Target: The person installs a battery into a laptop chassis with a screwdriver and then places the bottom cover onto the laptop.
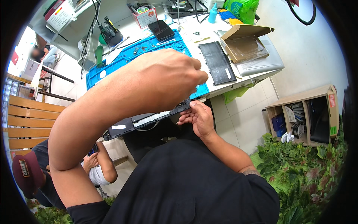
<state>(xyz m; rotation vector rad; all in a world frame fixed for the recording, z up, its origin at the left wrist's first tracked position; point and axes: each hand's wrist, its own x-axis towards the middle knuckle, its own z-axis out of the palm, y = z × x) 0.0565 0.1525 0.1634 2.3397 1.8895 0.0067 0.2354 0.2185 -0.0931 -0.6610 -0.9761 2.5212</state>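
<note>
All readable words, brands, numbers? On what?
Wording withheld.
Maroon fabric cap: lettered patch.
Red-white cardboard box: printed front.
White panel, far left: dark lettering.
White carton, upper left: label, blurred.
Bright green plastic bag: print, unclear.
Flat black rectangular pack: label, too small.
Flat black device part: label, too small.
Brown wooden cabinet: red, green stickers, too small.

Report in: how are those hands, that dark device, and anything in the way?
Left hand curled near the dark device, fingertips hidden. Right hand at its right end, thumb touching. Left forearm hides part of device and blue mat.
</note>
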